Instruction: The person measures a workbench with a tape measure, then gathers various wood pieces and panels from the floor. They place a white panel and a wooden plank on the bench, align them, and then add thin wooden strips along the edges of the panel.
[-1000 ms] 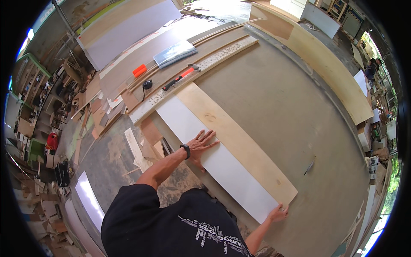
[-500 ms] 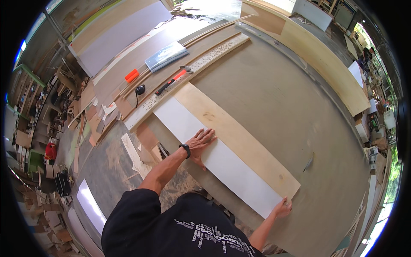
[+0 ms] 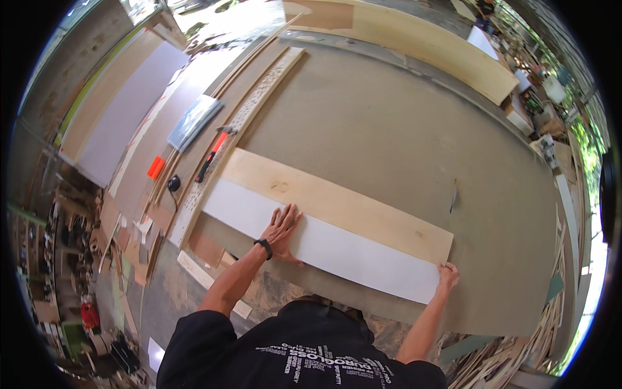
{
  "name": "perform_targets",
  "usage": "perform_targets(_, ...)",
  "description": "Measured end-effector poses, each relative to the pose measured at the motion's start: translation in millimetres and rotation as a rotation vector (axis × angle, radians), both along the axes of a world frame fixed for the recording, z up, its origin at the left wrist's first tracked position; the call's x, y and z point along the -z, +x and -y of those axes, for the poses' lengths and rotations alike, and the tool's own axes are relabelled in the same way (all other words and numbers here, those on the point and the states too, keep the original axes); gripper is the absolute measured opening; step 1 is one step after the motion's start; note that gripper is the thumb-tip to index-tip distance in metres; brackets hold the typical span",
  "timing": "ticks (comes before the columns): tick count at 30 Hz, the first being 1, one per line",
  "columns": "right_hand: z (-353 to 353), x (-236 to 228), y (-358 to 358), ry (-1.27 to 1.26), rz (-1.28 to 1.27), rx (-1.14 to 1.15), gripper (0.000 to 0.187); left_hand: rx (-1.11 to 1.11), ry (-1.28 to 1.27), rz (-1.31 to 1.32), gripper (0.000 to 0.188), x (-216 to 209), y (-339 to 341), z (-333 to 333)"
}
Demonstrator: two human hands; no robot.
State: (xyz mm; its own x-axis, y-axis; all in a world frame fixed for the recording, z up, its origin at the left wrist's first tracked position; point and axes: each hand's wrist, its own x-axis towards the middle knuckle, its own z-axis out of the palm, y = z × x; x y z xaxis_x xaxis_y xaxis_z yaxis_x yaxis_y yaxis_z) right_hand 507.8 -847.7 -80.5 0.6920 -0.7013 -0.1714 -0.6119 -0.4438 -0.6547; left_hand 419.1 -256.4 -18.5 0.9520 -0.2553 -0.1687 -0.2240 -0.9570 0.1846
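A long white strip (image 3: 363,262) lies along the near side of a plywood board (image 3: 350,206), on a large grey-brown worktop. My left hand (image 3: 282,233) is spread with fingers apart, its fingertips across the white strip near the seam and its thumb at the near edge. At the right end, my right hand (image 3: 448,276) has its fingers curled at the end edge of the white strip, close to the plywood's corner. The left ends of both pieces meet a pale speckled batten (image 3: 249,104).
A claw hammer (image 3: 211,157) rests on the batten. Left of it are a black tape measure (image 3: 173,183), an orange object (image 3: 155,167) and a clear-wrapped blue pack (image 3: 194,122). A dark thin blade-like piece (image 3: 454,196) lies on the worktop (image 3: 389,129). Wood offcuts (image 3: 538,337) pile at right.
The view has turned, so the pieces now lie more level across it. Both hands keep about the same places on the white strip.
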Motion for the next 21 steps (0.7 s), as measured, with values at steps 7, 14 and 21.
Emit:
perform_targets(7,-27,-55,5,-0.135,-0.251,-0.012,0.045,0.013,0.078,-0.023,0.146,5,2,3)
perform_targets(14,-20,-14,-50,-0.132,0.239,-0.117,0.056,-0.018,-0.028,0.063,0.105,28,2,3)
perform_targets(21,30,37,-294,-0.097,0.486,0.310,0.041,-0.183,-0.049,0.047,0.089,17,2,26)
